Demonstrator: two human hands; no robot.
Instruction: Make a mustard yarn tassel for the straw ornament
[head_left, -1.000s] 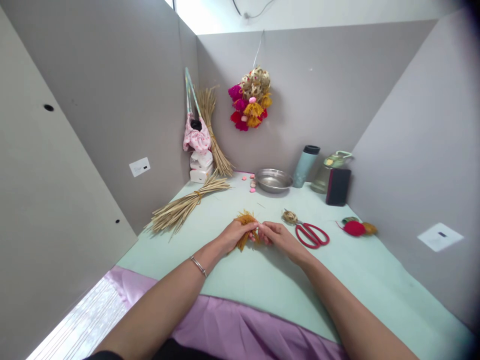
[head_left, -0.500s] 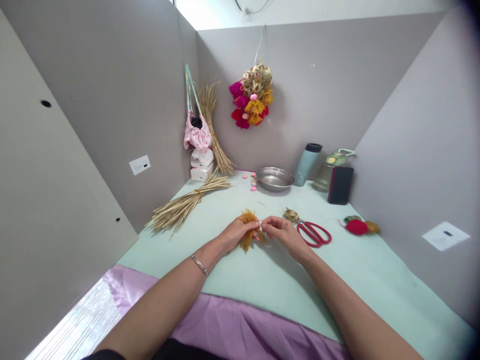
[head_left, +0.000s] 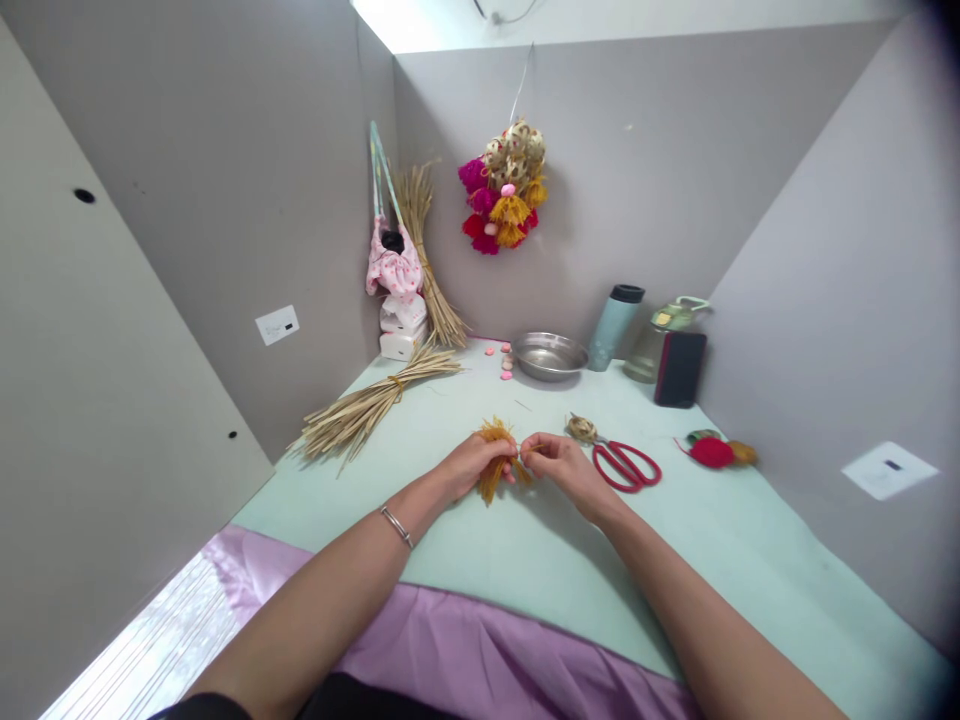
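Above the middle of the table, my left hand (head_left: 478, 463) is closed around a mustard-yellow yarn tassel (head_left: 491, 484), whose strands stick out above and below the fingers. Right beside it, my right hand (head_left: 553, 457) pinches a thin yellow yarn strand (head_left: 534, 450) at the tassel's right side. The fingertips of both hands almost meet. Whether the strand is tied to the tassel is too small to tell. Red-handled scissors (head_left: 627, 466) lie just right of my right hand, their blades by a small woven straw ball (head_left: 580, 429).
A straw bundle (head_left: 375, 405) lies at left, with another straw bundle (head_left: 435, 290) upright behind. Farther back are a metal bowl (head_left: 550, 357), pink beads (head_left: 507, 364), a tumbler (head_left: 616, 328), a bottle (head_left: 645, 355) and a phone (head_left: 681, 370). Yarn balls (head_left: 711, 452) lie right; tasselled ornaments (head_left: 506, 190) hang behind.
My right hand's fingers have shifted slightly at the yarn strand, which now shows more yellow across the fingertips. My left hand keeps its hold on the tassel. The view has shifted a little.
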